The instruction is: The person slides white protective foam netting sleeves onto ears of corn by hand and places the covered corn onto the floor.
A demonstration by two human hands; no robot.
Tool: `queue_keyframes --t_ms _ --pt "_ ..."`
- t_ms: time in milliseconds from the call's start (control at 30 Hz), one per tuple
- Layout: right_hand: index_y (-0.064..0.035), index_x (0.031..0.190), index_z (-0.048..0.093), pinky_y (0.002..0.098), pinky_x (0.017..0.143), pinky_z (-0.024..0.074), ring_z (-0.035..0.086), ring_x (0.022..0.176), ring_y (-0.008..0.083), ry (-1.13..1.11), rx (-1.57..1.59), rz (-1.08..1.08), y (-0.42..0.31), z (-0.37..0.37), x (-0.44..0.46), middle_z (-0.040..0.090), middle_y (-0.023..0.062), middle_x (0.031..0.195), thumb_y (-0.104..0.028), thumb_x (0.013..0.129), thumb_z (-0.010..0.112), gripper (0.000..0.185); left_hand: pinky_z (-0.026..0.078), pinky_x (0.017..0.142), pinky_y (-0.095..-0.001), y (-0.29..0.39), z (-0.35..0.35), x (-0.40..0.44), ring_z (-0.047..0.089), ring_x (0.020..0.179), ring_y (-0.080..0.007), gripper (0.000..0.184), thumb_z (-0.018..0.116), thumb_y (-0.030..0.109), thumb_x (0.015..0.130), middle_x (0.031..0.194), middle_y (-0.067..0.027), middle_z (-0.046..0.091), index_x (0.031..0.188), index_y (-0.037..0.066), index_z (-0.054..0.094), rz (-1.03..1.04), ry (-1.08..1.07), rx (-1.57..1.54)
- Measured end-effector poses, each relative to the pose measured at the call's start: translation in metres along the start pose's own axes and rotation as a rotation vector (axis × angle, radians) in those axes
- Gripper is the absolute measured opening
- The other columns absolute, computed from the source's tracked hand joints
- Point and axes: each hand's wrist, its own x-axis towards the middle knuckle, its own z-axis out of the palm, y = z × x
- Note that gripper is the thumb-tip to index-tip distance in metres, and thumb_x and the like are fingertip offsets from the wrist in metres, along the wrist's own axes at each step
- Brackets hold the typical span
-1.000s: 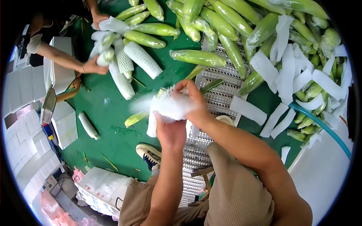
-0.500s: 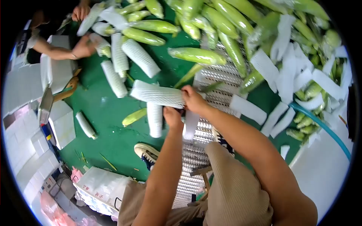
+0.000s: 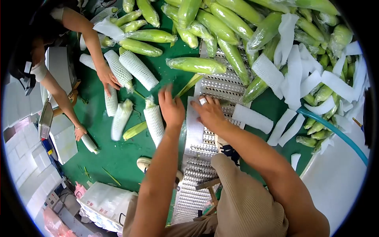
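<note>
My left hand (image 3: 171, 108) is raised, blurred at the fingertips, with its fingers stretched out and nothing in them. Below it to the left lies an ear of corn in a white foam net sleeve (image 3: 154, 120). My right hand (image 3: 211, 114), a white band on one finger, has its fingers apart over a flat, unfilled foam sleeve (image 3: 194, 128) on the perforated metal strip (image 3: 197, 158). Further left, another sleeved ear of corn (image 3: 121, 119) is smeared by motion. A film-wrapped ear of corn (image 3: 196, 65) lies beyond my hands.
Film-wrapped corn is heaped at the back right, with loose foam sleeves (image 3: 294, 79) on it. Another person's hand (image 3: 107, 77) touches a sleeved ear; that person's other hand (image 3: 80, 132) is at another. A teal hose (image 3: 335, 132) curves at right. A white box (image 3: 106, 199) stands front left.
The sleeved ear my hands held has left them, and a blurred one is now further left. My hands have moved apart. The other person's hands have reached the sleeved ears at left.
</note>
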Motion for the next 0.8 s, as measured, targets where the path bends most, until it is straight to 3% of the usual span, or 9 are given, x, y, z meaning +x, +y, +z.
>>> queue_keyframes --t_ms 67,133,200,333,367,467,567,733,800 --pt "-0.0092 0.123 0.058 0.0476 0.096 0.0436 0.053 0.121 0.0341 -0.032 0.122 0.059 0.005 -0.002 -0.004 0.062 0.0151 0.121 -0.015 0.077 0.077 0.05 0.031 0.114 -0.0478 0.006 0.014 0.046 0.036 0.139 -0.0377 0.077 0.052 -0.009 0.077 0.152 -0.0163 0.037 0.149 0.016 0.041 0.085 -0.043 0.202" --pt "-0.007 0.121 0.056 0.0453 0.094 0.0462 0.058 0.114 0.0354 -0.054 0.381 0.158 0.01 -0.01 -0.011 0.065 0.0165 0.112 -0.01 0.079 0.075 0.046 0.031 0.114 -0.0465 0.002 0.025 0.088 0.037 0.14 -0.0328 0.08 0.059 -0.005 0.079 0.152 -0.0093 0.04 0.151 0.023 0.038 0.238 -0.173 0.506" --pt "-0.0058 0.116 0.054 0.0435 0.085 0.051 0.065 0.1 0.0355 0.087 0.485 0.171 0.017 -0.028 -0.022 0.066 0.0184 0.107 -0.013 0.079 0.076 0.044 0.035 0.111 -0.0472 -0.012 0.027 0.115 0.041 0.137 -0.029 0.081 0.07 0.006 0.081 0.144 -0.0042 0.047 0.151 0.028 0.037 0.215 -0.463 0.391" --pt "-0.006 0.113 0.057 0.0389 0.077 0.0524 0.067 0.088 0.0306 0.195 0.58 0.436 0.036 -0.057 -0.036 0.066 0.0161 0.102 -0.018 0.077 0.08 0.044 0.051 0.084 -0.0449 -0.024 -0.001 0.117 0.06 0.097 -0.0375 0.074 0.076 0.022 0.08 0.116 -0.0139 0.054 0.145 0.01 0.041 0.314 -0.702 0.228" --pt "-0.0052 0.11 0.057 0.037 0.077 0.0517 0.066 0.087 0.0281 0.211 0.617 0.454 0.036 -0.066 -0.035 0.066 0.0145 0.1 -0.017 0.078 0.079 0.041 0.051 0.077 -0.0468 -0.008 -0.022 0.111 0.058 0.091 -0.0418 0.069 0.074 0.027 0.084 0.115 -0.0166 0.052 0.144 0.011 0.042 0.344 -0.67 0.181" --pt "-0.0036 0.105 0.057 0.0324 0.078 0.0496 0.062 0.086 0.0217 0.148 0.796 0.418 0.032 -0.106 -0.028 0.063 0.0101 0.095 -0.013 0.08 0.078 0.034 0.053 0.077 -0.0383 0.043 -0.071 0.083 0.064 0.093 -0.0303 0.043 0.081 0.013 0.077 0.107 -0.0141 0.06 0.116 0.006 0.067 0.341 -0.479 -0.007" --pt "-0.0027 0.102 0.056 0.0295 0.08 0.0476 0.058 0.087 0.016 -0.025 0.826 0.198 0.035 -0.132 -0.025 0.06 0.0064 0.091 -0.012 0.081 0.077 0.031 0.055 0.073 -0.0304 0.081 -0.067 0.065 0.067 0.087 -0.0204 0.017 0.079 0.003 0.078 0.106 -0.0114 0.069 0.092 0.001 0.07 0.27 -0.287 -0.373" --pt "-0.0044 0.102 0.055 0.026 0.078 0.0445 0.053 0.086 0.0111 0.06 1.102 0.016 0.041 -0.149 -0.024 0.059 0.0025 0.096 0.004 0.079 0.067 0.027 0.054 0.072 -0.0294 0.125 -0.043 0.08 0.069 0.087 -0.0213 0.013 0.075 0.004 0.081 0.102 -0.0061 0.071 0.093 0.005 0.071 0.155 -0.365 -0.382" --pt "-0.0052 0.11 0.057 0.0236 0.075 0.0443 0.054 0.086 0.0091 0.2 1.513 0.085 0.027 -0.148 -0.016 0.059 0.0017 0.1 0.009 0.078 0.058 0.035 0.054 0.075 -0.0288 0.126 -0.046 0.083 0.068 0.09 -0.0209 0.017 0.071 0.002 0.083 0.108 -0.0068 0.069 0.1 0.006 0.071 0.183 -0.458 -0.41"
